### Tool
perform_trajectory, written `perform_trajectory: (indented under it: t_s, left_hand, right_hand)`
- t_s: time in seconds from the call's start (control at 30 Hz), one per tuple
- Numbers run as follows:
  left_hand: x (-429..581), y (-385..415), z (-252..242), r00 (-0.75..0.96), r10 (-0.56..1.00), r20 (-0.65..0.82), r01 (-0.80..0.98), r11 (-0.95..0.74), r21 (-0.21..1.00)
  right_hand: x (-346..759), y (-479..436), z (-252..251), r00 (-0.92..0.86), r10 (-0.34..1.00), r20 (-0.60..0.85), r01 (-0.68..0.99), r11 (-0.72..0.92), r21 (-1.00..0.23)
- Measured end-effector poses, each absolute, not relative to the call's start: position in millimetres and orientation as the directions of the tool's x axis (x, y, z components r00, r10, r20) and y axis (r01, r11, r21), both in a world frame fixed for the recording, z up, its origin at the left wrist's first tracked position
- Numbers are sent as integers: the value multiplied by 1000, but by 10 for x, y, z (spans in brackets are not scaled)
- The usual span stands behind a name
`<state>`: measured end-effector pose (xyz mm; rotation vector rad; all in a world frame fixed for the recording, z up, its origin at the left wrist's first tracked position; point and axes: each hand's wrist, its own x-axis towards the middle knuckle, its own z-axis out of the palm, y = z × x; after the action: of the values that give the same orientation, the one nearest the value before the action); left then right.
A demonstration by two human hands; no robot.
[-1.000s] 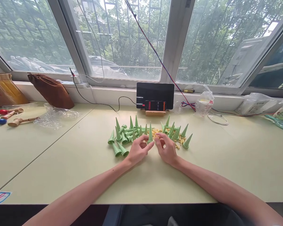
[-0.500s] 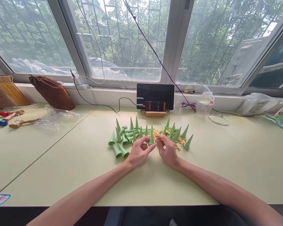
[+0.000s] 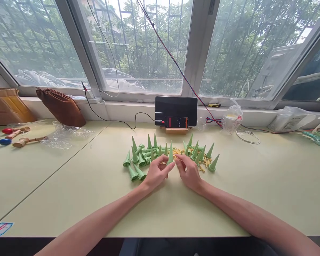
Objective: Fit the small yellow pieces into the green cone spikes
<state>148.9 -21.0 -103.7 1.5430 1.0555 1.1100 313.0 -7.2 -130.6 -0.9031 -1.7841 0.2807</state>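
My left hand is closed round the base of a green plastic cone, which points upward in front of me. Close beside it on the right, my right hand has its thumb and fingers pinched together near the cone's side; whatever they hold is too small or hidden to make out. Behind both hands lies a pile of small yellow plastic pieces. More green cones lie on their sides to the left, such as one cone, and others stand upright, such as the cone at the right.
A tablet leans at the back with a phone before it on a small block. Wooden hammer-like toys, crumpled clear plastic and a brown pouch sit at left. A bagged cup stands back right.
My right hand's fingertips have come slightly closer together beside the cone. The left hand keeps its hold on the cone, and the whole view has shifted a little.
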Motion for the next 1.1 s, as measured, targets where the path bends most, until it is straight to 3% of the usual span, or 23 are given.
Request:
perform_trajectory:
  t_s: [0.23,0.53,1.1]
  left_hand:
    - [1470,-189,-1015,216,964,154,19,-162,987]
    - [1475,-210,-1034,242,955,169,86,-195,977]
    - [1499,-232,-973,231,965,126,58,-143,988]
  right_hand:
    - [3136,-52,-1318,-161,690,706,452,687,-569]
    - [3141,-24,-1377,-194,725,661,417,671,-613]
    - [3132,-78,-1307,-185,763,619,424,630,-650]
